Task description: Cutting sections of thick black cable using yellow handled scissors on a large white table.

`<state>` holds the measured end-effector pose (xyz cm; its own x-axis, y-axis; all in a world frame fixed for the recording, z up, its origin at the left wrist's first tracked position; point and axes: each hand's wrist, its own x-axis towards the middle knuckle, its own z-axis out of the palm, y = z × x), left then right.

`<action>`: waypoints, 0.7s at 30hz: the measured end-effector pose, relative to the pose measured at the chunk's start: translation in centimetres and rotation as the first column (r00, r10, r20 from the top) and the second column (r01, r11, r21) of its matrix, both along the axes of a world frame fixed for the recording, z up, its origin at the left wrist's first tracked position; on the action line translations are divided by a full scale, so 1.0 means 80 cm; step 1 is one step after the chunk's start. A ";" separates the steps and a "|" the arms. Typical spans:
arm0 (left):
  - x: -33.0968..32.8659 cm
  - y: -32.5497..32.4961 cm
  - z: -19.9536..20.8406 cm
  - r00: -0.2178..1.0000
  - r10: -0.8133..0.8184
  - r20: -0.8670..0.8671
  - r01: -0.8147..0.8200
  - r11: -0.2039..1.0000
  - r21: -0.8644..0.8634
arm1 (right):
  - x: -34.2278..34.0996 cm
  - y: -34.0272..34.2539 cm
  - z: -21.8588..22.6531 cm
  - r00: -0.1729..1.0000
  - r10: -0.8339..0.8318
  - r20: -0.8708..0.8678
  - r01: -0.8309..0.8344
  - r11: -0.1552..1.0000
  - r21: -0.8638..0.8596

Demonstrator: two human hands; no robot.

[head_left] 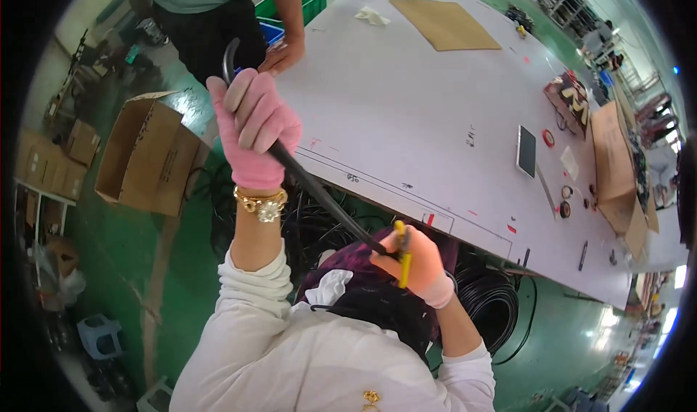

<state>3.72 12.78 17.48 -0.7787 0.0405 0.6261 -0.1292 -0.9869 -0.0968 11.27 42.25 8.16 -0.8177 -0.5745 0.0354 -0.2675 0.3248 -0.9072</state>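
The right hand (420,265), gloved, grips a yellow-handled tool (401,254) at the end of a smooth black hose (312,187). The left hand (252,125), pink-gloved, clenches the hose higher up. Beyond lie the matte white table (406,121), a cardboard sheet (444,23) and green floor (123,245).

Two gloved hands (254,125), one black hose (319,194), one yellow tool (401,256), one open cardboard box (149,154), one cardboard sheet (444,23)

Knit gloves, rubbery hose, matt white tabletop

Pink cloth glove (254,125) grips a smooth black rubbery hose (319,194); far on the table (406,107) lies matt brown cardboard sheet (444,23); gold metal bracelet (261,203) shines glossy.
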 end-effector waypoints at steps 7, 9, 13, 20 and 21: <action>0.032 -0.042 -0.057 0.555 0.272 0.786 -0.087 0.959 -0.270 | -0.017 0.047 0.028 0.822 0.061 -0.567 0.130 0.948 0.290; 0.043 -0.044 -0.098 0.818 0.146 0.556 -0.098 0.989 -0.115 | -0.009 0.056 0.038 0.843 -0.069 0.533 0.092 0.996 -0.017; 0.043 -0.023 -0.158 0.884 0.197 0.425 -0.207 0.978 -0.024 | -0.042 0.075 0.052 0.419 0.074 0.905 0.025 0.995 -0.093; 0.040 -0.035 -0.170 0.879 0.324 0.349 -0.299 0.946 -0.125 | -0.049 0.104 0.062 0.484 -0.229 0.845 0.063 0.972 0.227; 0.042 -0.040 -0.167 0.823 0.349 0.448 -0.303 0.937 -0.173 | -0.048 0.098 0.073 0.540 -0.264 0.799 0.072 0.961 0.268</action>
